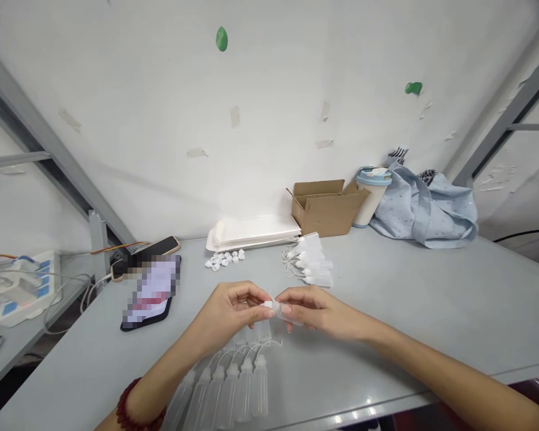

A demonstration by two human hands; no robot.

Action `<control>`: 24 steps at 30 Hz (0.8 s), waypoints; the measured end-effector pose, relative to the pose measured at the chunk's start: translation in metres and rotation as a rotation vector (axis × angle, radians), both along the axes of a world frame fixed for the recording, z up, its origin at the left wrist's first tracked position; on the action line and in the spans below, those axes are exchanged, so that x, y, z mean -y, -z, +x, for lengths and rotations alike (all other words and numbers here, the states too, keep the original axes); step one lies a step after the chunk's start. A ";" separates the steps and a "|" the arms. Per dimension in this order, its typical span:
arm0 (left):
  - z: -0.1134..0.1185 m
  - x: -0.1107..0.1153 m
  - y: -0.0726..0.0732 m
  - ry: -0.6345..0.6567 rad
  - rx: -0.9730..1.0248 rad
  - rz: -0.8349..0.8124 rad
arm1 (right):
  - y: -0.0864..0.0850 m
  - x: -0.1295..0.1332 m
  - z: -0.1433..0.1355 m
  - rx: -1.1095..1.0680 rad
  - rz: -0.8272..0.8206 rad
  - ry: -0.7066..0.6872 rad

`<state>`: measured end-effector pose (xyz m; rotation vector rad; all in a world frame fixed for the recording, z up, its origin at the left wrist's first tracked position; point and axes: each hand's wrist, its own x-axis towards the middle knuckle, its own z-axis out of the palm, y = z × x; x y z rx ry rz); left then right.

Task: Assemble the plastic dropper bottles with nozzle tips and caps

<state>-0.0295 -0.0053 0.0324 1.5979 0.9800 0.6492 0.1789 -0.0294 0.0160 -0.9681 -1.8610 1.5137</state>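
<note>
My left hand (pixel 231 311) is closed in a pinch on a small white cap (pixel 268 304). Against it, my right hand (pixel 321 311) grips a small clear plastic squeeze bottle (pixel 294 319), tilted sideways with its neck end toward the cap. The fingers hide most of where cap and bottle meet. Below my left hand lies a row of several clear squeeze bottles (pixel 233 392) with thin curved tubes at their tops. Beyond my hands are a heap of loose white caps (pixel 224 259) and a pile of more bottles (pixel 314 263).
Along the wall stand a stack of white flat boxes (pixel 256 230), an open cardboard box (pixel 327 212), a lidded cup (pixel 369 200) and a light blue bag (pixel 431 209). Two phones, one black-edged phone (pixel 153 293) and one phone with a cable (pixel 148 254), lie left, near a power strip (pixel 29 290).
</note>
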 end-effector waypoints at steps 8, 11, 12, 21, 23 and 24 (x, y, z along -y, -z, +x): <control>0.006 0.006 0.007 -0.077 0.007 0.113 | 0.006 0.005 -0.009 0.053 0.136 0.153; 0.006 0.008 0.006 -0.078 -0.023 0.225 | 0.007 0.005 -0.011 0.033 0.170 0.189; 0.005 0.008 0.006 -0.080 -0.033 0.254 | 0.007 0.004 -0.011 0.006 0.157 0.198; 0.002 0.009 0.002 0.045 -0.214 0.191 | 0.004 -0.002 -0.010 -0.243 -0.176 0.249; 0.003 0.009 0.003 0.059 -0.218 0.138 | 0.005 -0.001 -0.009 -0.258 -0.170 0.230; 0.004 0.008 0.003 0.054 -0.196 0.109 | 0.005 -0.001 -0.009 -0.261 -0.159 0.217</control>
